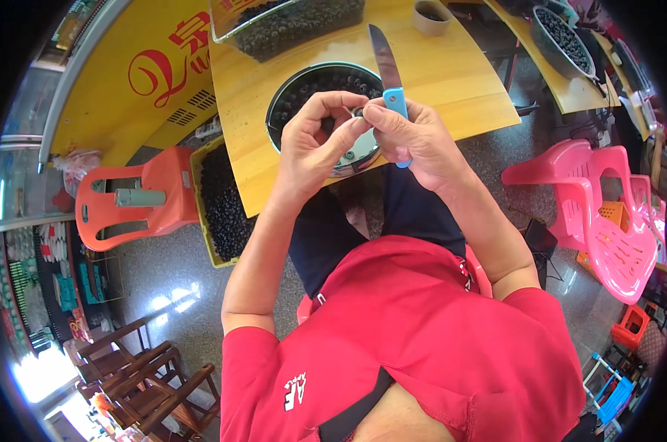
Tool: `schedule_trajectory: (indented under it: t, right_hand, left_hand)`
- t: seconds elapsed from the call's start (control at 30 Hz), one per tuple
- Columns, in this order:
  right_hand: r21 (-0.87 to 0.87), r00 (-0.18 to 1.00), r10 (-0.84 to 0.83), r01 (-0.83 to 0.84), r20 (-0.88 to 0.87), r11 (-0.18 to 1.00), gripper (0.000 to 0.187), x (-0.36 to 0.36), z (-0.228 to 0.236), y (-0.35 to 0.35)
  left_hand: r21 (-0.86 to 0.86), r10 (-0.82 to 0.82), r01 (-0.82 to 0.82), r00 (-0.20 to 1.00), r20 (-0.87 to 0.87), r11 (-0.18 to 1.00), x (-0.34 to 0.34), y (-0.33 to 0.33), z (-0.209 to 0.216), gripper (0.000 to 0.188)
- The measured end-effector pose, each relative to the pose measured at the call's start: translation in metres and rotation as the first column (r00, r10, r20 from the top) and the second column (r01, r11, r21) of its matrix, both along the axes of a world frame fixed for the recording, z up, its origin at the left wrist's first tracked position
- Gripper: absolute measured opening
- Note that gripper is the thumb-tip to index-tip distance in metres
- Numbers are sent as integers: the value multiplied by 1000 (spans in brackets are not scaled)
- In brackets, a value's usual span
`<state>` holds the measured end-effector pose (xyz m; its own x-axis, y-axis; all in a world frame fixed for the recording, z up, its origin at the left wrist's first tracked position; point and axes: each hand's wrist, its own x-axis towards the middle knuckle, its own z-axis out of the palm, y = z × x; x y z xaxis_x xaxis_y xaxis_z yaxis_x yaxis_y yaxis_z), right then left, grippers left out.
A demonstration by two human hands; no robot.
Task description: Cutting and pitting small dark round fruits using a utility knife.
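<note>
Item: my red shirt point(422, 331), nearest, filling the lower middle of the view; dark trousers point(326, 236) above it, over my lap.

Item: my left hand point(315, 144), forearm rising from the lower edge. Fingers curled inward, thumb and fingertips pinched together on something small at the point where both hands meet; the thing is too small and too covered to make out.

Item: my right hand point(414, 140), closed around the blue handle of a knife point(388, 66). The steel blade stands up and away from me, tip toward the far side of the table. The index finger and thumb of this hand touch the left hand's fingertips.

Item: round metal basin point(304, 85), directly beneath both hands, at the near edge of the yellow wooden table point(466, 88). It holds small dark round fruits.

Item: yellow crate point(215, 199) of the same dark fruits, on the floor to my left, just beside the table edge.

Item: orange plastic chair point(138, 199), left of the crate, with a grey cylinder lying on its seat.

Item: pink plastic chairs point(606, 214), to my right, well apart from the table.

Item: clear box point(289, 22) of dark fruits, far side of the table, beyond the basin.

Item: small brown cup point(430, 16), far table edge, right of the box.

Item: second metal bowl point(562, 40) of dark fruits, on another table at far right.
</note>
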<state>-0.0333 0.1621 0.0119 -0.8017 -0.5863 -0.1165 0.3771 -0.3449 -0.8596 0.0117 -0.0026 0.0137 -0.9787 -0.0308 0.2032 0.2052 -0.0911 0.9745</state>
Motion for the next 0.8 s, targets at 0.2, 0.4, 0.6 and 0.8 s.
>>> schedule_trajectory:
  t: [0.2, 0.4, 0.6, 0.8]
  right_hand:
    - [-43, 995, -89, 87, -33, 995, 19, 2, -1, -3]
    - [-69, 992, -108, 103, -60, 992, 18, 3, -4, -5]
    - [50, 939, -159, 182, -304, 982, 19, 7, -3, -10]
    - [60, 967, -85, 103, -240, 993, 19, 3, 3, -9]
  left_hand:
    - [-276, 203, -230, 971, -124, 933, 7, 8, -2, 24]
    - [-117, 276, -281, 960, -53, 953, 9, 19, -2, 24]
    - [-168, 258, -265, 964, -66, 950, 10, 7, -8, 21]
    - [-103, 251, -246, 967, 40, 964, 16, 5, -6, 19]
